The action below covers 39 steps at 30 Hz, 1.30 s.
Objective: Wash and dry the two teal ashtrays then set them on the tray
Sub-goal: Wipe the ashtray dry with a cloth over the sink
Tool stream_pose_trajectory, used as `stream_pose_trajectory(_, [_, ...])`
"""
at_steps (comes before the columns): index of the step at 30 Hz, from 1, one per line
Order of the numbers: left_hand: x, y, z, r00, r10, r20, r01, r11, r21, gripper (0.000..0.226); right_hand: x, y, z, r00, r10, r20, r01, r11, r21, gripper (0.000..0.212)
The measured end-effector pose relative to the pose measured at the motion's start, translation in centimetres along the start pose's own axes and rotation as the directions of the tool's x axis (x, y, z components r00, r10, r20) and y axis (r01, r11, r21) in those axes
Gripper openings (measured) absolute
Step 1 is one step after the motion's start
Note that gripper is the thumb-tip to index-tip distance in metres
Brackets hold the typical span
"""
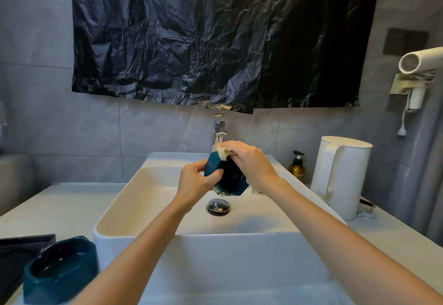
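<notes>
Near ashtray sits; left hand grips far ashtray, right hand cloth.

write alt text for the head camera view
Over a white sink, the left hand holds a tilted teal ashtray while the right hand presses a pale cloth to it. A second ashtray sits lower left by a dark tray.

A bathroom: a white basin sits on the pale tabletop below a chrome tap at 12 o'clock. Grey wall tiles stand behind. A wall-mounted hair dryer hangs at 2 o'clock and a pump bottle stands at 3 o'clock.
</notes>
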<state>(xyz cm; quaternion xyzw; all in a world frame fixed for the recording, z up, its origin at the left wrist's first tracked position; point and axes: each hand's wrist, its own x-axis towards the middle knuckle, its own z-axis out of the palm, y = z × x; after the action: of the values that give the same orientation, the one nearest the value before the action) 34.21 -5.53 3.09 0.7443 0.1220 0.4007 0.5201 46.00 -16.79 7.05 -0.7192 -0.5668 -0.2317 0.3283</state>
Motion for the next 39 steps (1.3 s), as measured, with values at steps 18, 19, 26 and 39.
stream_pose_trajectory(18, [-0.1,0.4,-0.1,0.974,-0.226,-0.033,0.216,0.957,-0.196,0.019,3.2,-3.4,-3.8,0.846,0.5,-0.186,-0.307,0.741,0.598,0.035])
stream_pose_trajectory(19, [-0.2,0.4,0.0,0.971,-0.238,-0.018,0.229,0.953,-0.199,0.021,3.8,-4.1,-3.7,0.823,0.541,-0.175,-0.294,0.667,0.685,0.036])
stream_pose_trajectory(26, [-0.7,0.8,-0.2,0.93,-0.367,-0.032,0.338,0.885,-0.321,0.018,0.1,-2.1,0.0,0.991,-0.081,-0.106,0.088,0.994,0.061,0.024])
stream_pose_trajectory(39, [-1.3,0.8,-0.4,0.968,-0.247,-0.038,0.238,0.958,-0.158,0.02,-1.2,-2.2,-1.1,0.879,-0.173,0.444,0.343,0.877,-0.336,0.056])
